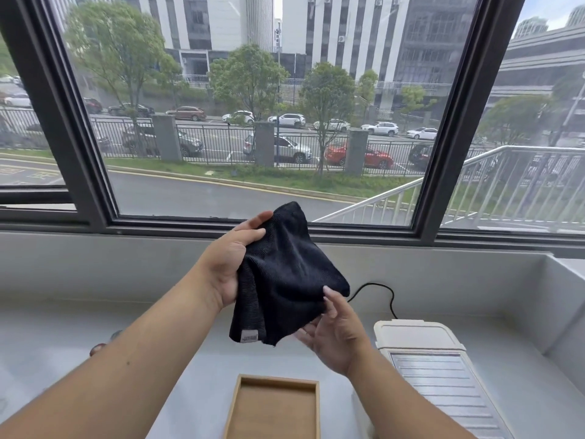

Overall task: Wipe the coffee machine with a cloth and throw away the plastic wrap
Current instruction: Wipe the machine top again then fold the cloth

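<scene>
A black cloth [285, 280] with a small label at its lower corner hangs in the air above the counter. My left hand [231, 258] grips its upper left side, thumb over the top edge. My right hand [335, 334] pinches its lower right corner between thumb and fingers. The white coffee machine [437, 369], ribbed on top, stands at the lower right under my right forearm. No plastic wrap shows clearly in view.
A wooden tray [240, 407] lies at the bottom centre. The machine's black cord [384, 291] loops behind it. A small dark object [98, 347] peeks out beside my left forearm. The grey counter [95, 318] ends at a wall ledge below a large window [253, 122].
</scene>
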A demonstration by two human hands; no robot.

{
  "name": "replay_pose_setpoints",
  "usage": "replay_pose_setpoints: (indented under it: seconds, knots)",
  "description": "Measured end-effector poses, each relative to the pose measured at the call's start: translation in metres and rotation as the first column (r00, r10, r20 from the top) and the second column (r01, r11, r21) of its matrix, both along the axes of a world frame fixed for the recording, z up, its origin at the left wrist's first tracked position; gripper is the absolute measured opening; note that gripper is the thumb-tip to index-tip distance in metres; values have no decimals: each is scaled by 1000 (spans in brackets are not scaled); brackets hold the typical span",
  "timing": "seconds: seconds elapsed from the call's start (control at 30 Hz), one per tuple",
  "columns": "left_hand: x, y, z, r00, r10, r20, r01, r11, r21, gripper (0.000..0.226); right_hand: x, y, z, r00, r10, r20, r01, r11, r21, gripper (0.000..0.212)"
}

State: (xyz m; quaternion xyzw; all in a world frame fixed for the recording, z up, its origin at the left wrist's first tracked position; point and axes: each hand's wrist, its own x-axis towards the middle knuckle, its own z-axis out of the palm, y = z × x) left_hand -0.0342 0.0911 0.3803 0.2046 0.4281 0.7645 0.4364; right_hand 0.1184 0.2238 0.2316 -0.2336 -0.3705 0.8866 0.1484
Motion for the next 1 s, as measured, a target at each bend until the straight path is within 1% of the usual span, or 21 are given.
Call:
replay_pose_setpoints:
  seconds: [0.07, 0.1, 0.17, 0.23, 0.3, 0.37, 0.43, 0.5, 0.57, 0.63, 0.7, 0.77, 0.83, 1.0]
  knots:
    - [-7, -6, -5, 1000, 13, 5, -13, 1000, -24, 38, -3, 8, 6, 996, -71, -46, 69, 997, -45, 52]
    - [-10, -8, -8, 1000, 21, 4, -21, 999, -34, 38, -6, 11, 8, 995, -91, -43, 90, 995, -39, 50]
    - [-17, -12, -14, 998, 62, -1, -62, 996, -64, 38, -9, 13, 13, 997, -78, -15, 78, 997, 2, 43]
    - [-25, -16, -21, 992, 129, -7, -129, 987, -100, 38, -8, 10, 18, 998, 10, 54, -14, 997, 77, 44]
    - [-32, -19, -30, 982, 186, -14, -186, 973, -138, 37, -5, 8, 21, 985, 139, 102, -152, 979, 135, 55]
    - [-37, -21, -38, 974, 222, -40, -225, 958, -180, 35, -3, 9, 22, 958, 260, 124, -280, 942, 186, 65]
    - [-41, -22, -47, 965, 245, -94, -260, 936, -237, 34, -2, 9, 23, 933, 312, 179, -347, 912, 220, 69]
    - [-43, -21, -53, 957, 249, -152, -284, 912, -294, 33, -4, 9, 26, 923, 263, 281, -338, 902, 268, 64]
    - [-44, -21, -58, 947, 239, -213, -304, 881, -363, 32, -7, 12, 28, 916, 177, 359, -297, 901, 315, 47]
    - [-46, -23, -62, 934, 201, -295, -321, 835, -448, 30, -7, 19, 29, 927, 113, 358, -232, 922, 310, 32]
    - [-48, -26, -67, 915, 129, -383, -330, 786, -524, 29, -5, 26, 33, 947, 71, 314, -167, 943, 289, 26]
    - [-49, -28, -73, 892, 58, -448, -334, 754, -566, 29, -2, 32, 34, 948, 14, 317, -108, 953, 282, 24]
    - [-49, -29, -79, 873, 10, -488, -338, 733, -590, 31, -1, 35, 35, 928, -28, 372, -99, 943, 318, 27]
    - [-50, -34, -87, 812, -66, -579, -395, 668, -631, 30, 0, 39, 40, 850, -121, 512, -183, 845, 503, 36]
